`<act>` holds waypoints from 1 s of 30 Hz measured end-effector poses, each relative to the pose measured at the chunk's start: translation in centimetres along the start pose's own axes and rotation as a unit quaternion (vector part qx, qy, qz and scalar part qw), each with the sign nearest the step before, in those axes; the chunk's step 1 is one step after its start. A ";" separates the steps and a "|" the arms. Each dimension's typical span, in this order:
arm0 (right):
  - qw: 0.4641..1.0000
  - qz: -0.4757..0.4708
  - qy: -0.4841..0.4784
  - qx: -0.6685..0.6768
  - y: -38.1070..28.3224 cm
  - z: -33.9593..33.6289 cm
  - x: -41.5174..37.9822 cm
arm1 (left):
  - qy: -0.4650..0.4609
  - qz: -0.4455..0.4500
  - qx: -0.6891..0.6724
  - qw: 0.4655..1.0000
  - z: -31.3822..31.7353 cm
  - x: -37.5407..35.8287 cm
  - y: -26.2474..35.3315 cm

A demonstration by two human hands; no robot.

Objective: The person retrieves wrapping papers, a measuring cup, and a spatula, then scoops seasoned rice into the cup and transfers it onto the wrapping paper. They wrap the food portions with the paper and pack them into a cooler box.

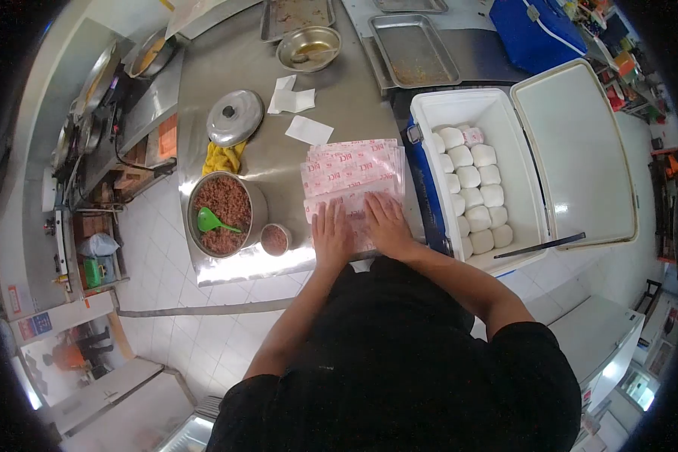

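Printed white and red paper sheets (346,175) lie overlapping on the steel table (279,196). My left hand (332,232) rests on the sheets near the table's front edge, palm down with fingers stretched out. Beside it on the right, my right hand (385,224) lies on the same sheets, fingers spread. To the left stand a large pot (258,207) of reddish-brown rice (224,197) with a green ladle (217,221) in it, and a small cup (276,239) of similar rice. White wrapped bundles (468,177) fill part of the open cooler (514,169) at right.
Behind the pot are a yellow cloth (223,157) and a steel lid (235,117). White papers (309,129), a metal bowl (309,49) and trays (414,51) lie farther back. The cooler's lid (576,154) is swung open to the right.
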State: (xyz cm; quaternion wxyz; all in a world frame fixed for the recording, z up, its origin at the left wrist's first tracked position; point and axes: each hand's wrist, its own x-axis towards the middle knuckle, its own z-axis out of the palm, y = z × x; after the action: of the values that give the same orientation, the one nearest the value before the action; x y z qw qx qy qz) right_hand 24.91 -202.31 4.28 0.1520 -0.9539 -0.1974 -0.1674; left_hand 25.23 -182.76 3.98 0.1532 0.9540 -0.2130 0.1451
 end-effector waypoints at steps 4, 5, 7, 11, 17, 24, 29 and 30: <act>0.995 0.026 -0.053 0.075 3.2 2.2 -0.8 | -0.035 0.027 -0.122 0.992 2.7 -1.6 -4.3; 0.992 0.036 -0.088 0.081 3.9 2.5 -0.3 | -0.056 0.019 -0.120 0.991 2.3 -0.8 -4.5; 0.980 0.059 -0.161 0.097 4.8 2.1 1.8 | -0.129 -0.034 -0.105 0.985 2.2 1.1 -5.2; 0.981 -0.082 -0.139 0.106 7.4 4.1 3.2 | -0.222 -0.136 -0.123 0.958 0.6 6.8 -4.7; 0.962 -0.015 -0.169 0.214 9.2 4.9 4.5 | -0.191 -0.051 -0.030 0.980 0.3 9.5 -4.6; 0.972 0.111 -0.145 0.145 6.4 4.3 6.0 | -0.176 -0.051 -0.074 0.980 1.8 8.3 -4.7; 0.947 0.254 0.030 0.193 3.1 9.6 2.1 | -0.075 -0.171 -0.124 0.975 2.8 5.3 -1.7; 0.923 0.309 0.042 0.224 3.0 11.6 1.6 | -0.083 -0.221 -0.162 0.958 2.7 5.3 -1.3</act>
State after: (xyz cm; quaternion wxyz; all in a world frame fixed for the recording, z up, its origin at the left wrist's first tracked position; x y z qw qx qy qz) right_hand 30.56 -200.36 -6.18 0.4141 -0.9007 0.0809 -0.1037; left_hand 30.96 -184.46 3.02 0.3157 0.9483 -0.0298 -0.0085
